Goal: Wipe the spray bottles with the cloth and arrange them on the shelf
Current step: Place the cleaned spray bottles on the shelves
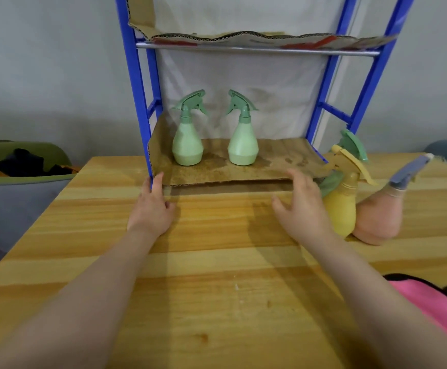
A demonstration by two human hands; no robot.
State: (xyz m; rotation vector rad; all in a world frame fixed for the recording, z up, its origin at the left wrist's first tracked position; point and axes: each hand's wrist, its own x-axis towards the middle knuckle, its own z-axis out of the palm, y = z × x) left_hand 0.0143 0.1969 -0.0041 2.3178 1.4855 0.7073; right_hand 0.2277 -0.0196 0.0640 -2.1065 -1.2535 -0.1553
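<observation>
- The left hand (152,209) lies low over the bench (203,288), fingers straight and relaxed, the fingertips touching the front left corner of the shelf (137,83) where the blue post meets the cardboard liner (230,171). It holds nothing.
- The right hand (303,209) hovers just in front of the liner's front edge, fingers spread and slightly bent, apart from one another, with nothing in its grasp.
- Two green spray bottles stand upright on the lowest shelf level, side by side with a gap between them: the left green bottle (187,145) has its nozzle pointing right, and the right green bottle (243,145) has its nozzle pointing left, so the two heads face each other.
- The cardboard under them shows dark, damp-looking stains.
- A yellow spray bottle (340,211) stands on the bench just right of the right hand, outside the shelf frame, by its right front post.
- A pink bottle (376,222) with a blue-grey trigger head lies tipped over beside the yellow one, touching or nearly touching it.
- Another green trigger head (354,145) shows behind the yellow bottle; its body is mostly hidden.
- The pink cloth (435,304) lies at the right edge of the bench, near the person's right forearm.
- An upper shelf level carries a second, wavy sheet of cardboard (257,38).
</observation>
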